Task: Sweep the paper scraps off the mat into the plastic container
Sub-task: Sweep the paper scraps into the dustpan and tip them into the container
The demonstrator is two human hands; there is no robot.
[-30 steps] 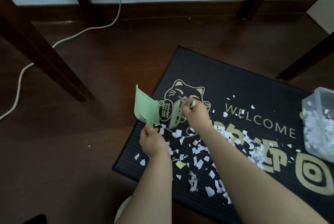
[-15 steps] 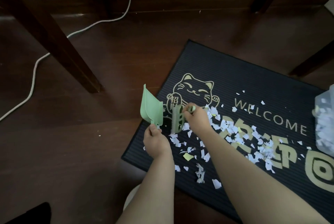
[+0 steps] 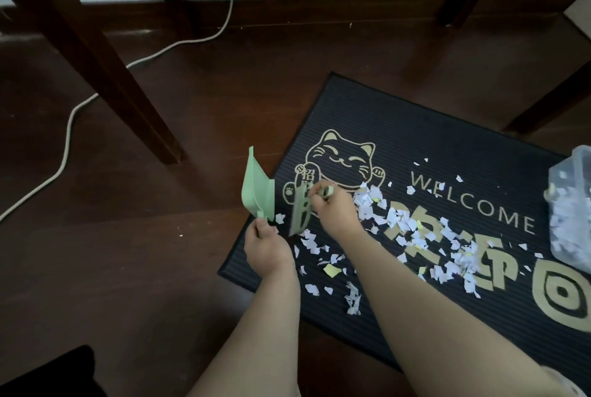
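Two tools at left edge of mat (image 3: 415, 134): left hand (image 3: 267, 249) grips dustpan (image 3: 257, 188), right hand (image 3: 332, 211) grips brush (image 3: 300, 214) among paper scraps (image 3: 406, 223).

Dark ribbed rectangular doormat (image 3: 415, 127): gold capitals "WELCOME" (image 3: 473, 204), right of a gold lucky-cat outline (image 3: 340, 159). Cat's placard: Chinese "招" (image 3: 307, 176) legible; character below it blocked by a pale green plastic brush (image 3: 300, 214). Larger gold characters (image 3: 507, 272) beneath WELCOME lie partly under white paper scraps (image 3: 406, 227) and are unreadable.
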